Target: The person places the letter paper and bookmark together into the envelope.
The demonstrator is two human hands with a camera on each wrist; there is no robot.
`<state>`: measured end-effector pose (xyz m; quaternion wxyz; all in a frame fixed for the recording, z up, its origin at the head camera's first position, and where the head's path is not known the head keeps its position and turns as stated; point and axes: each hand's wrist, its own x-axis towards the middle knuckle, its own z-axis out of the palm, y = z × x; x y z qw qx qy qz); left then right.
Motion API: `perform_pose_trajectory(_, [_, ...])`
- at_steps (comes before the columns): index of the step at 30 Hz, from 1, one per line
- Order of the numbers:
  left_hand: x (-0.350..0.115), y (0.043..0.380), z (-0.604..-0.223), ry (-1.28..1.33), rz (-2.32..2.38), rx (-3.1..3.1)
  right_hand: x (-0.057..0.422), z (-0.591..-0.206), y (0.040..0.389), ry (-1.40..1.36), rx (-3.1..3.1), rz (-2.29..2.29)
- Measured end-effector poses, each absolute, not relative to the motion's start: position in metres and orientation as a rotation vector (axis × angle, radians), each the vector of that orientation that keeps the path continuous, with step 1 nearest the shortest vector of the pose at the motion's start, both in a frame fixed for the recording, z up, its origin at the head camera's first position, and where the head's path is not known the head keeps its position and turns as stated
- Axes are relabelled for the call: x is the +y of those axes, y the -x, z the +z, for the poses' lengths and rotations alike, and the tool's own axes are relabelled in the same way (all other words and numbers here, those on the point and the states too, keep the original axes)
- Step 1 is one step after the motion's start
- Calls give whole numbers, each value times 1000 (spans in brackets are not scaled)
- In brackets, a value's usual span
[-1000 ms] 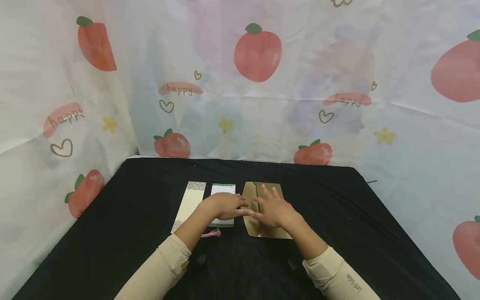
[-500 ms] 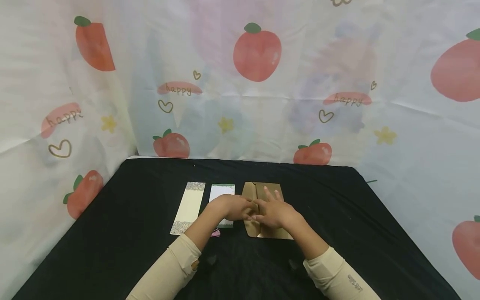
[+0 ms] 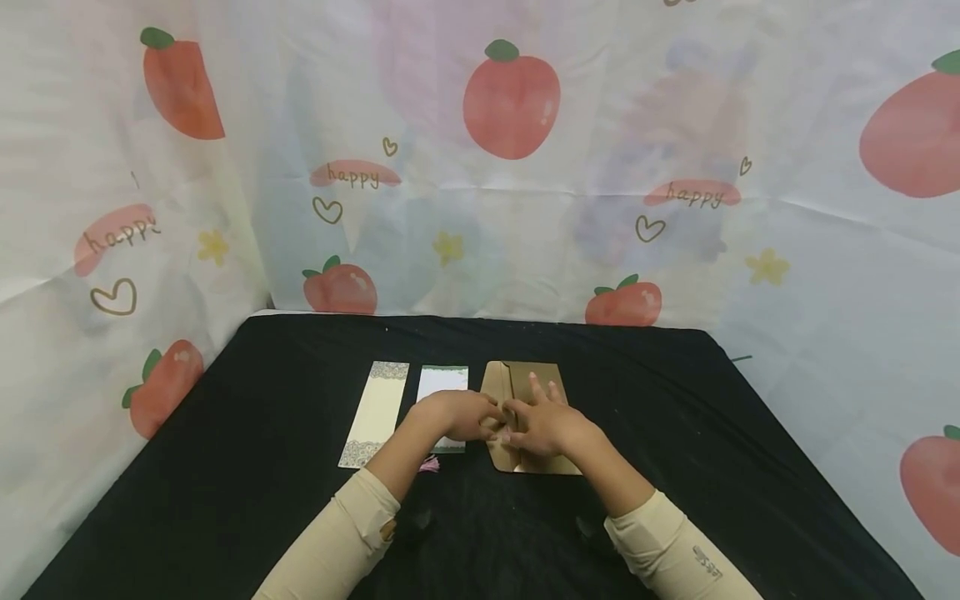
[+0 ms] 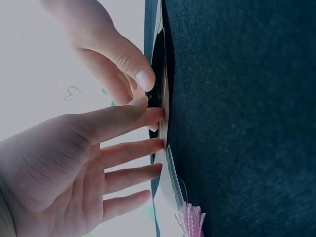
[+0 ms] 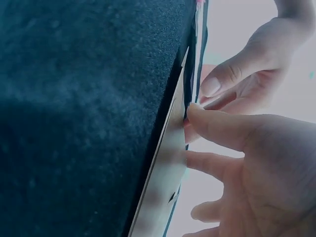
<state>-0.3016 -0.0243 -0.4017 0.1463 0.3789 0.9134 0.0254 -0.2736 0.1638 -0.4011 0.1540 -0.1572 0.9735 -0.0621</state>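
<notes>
A brown paper envelope (image 3: 528, 463) lies flat on the black cloth, its flap (image 3: 495, 379) spread out to the left. My left hand (image 3: 461, 414) reaches across to this flap, and its fingertips touch the paper in the left wrist view. Over the envelope's body, my right hand (image 3: 551, 425) has its fingers spread, with the thumb and forefinger close to the left fingertips. The right wrist view has the envelope (image 5: 160, 192) edge-on beneath the right fingers. Partly under my left wrist lies a white card (image 3: 442, 379) with green borders.
A long cream card (image 3: 378, 408) with patterned ends lies at the left. The pink tassel (image 3: 430, 464) pokes out below the white card. Black cloth (image 3: 675, 467) covers the table, and a fruit-printed curtain (image 3: 540, 225) hangs behind and on both sides.
My left hand has shifted right, onto the envelope flap, and its fingers now point downward. The right hand stays in almost the same place. The cards lie where they were.
</notes>
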Motion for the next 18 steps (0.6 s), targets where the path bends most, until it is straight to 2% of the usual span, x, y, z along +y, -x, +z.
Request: perform_pose_trajectory(18, [-24,302,-403,-1061,162,2633,159,-405,276,346,2803,-205])
